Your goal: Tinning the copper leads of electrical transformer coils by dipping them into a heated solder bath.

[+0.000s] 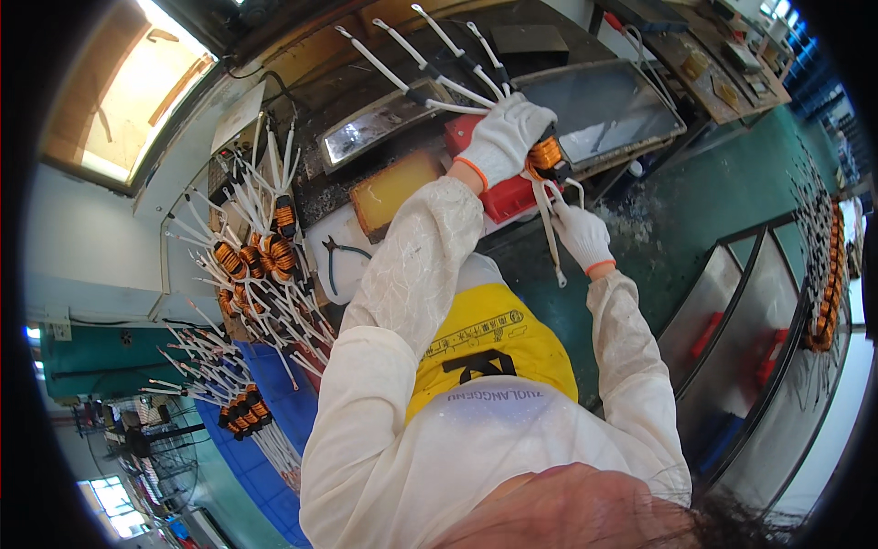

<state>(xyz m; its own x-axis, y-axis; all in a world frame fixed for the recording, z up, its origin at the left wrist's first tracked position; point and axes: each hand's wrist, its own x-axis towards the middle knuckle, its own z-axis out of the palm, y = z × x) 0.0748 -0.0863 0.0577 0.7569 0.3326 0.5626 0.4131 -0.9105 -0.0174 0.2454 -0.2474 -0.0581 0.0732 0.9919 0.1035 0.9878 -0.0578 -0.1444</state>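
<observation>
1. Head view: holding a copper-wound coil (pixel 547 154) in the left hand (pixel 514 137), fingers bent round and pressed against the top; above the red container (pixel 512 201), near the front edge of the tabletop (pixel 315 188).
2. Placing the right hand (pixel 583 233) beside a hanging lead (pixel 552 238) under the coil, fingertips close together; cannot tell whether pinching or merely touching.
3. Could drop the coil into the red container or over the tabletop's front edge; likely cause, a slackening gloved hold.
4. Could swing the upper leads (pixel 373 59) down against the shiny trough (pixel 370 137); cause, tilting the coil too far left.
5. Could strain the hanging lead at its root; cause, pulling harder below than bracing above.
6. Could sweep the cutters (pixel 332 261) off the white sheet (pixel 350 285); cause, a left forearm passing close by.
7. Counting at the hands: one coil; four upper leads, lug-tipped; at least one hanging lead, also lugged.
8. Counting on the tabletop: one shiny trough; one yellow block (pixel 402 188); one grey tank (pixel 594 105) toward the right end; one red container, partly covered; one pair of cutters, near the front left corner.
9. Counting beyond: at least five heaped coils (pixel 277 256) along the tabletop's left edge; rack coils (pixel 830 284) at far right, too tightly packed to count.
</observation>
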